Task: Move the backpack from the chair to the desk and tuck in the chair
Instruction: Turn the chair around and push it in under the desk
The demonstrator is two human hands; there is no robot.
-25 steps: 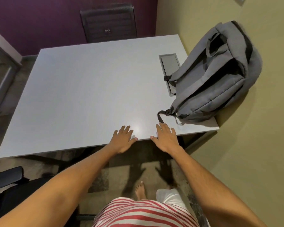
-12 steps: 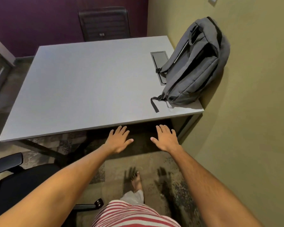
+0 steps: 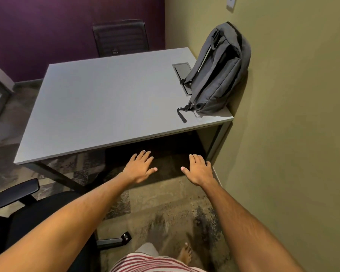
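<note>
Bare left hand [image 3: 140, 168] and right hand [image 3: 198, 170] hover flat, fingers [image 3: 145, 155] spread.

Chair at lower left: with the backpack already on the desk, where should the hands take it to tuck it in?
Probably the armrest, reached by the left hand. The chair stands left of the person, outside the desk. Its backrest is out of view. Both hands are open and empty.

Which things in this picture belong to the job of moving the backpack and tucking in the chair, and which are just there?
Part of the job:
grey backpack
desk
black chair at lower left

Just there:
far chair
desk's cable hatch
wall plate
</note>
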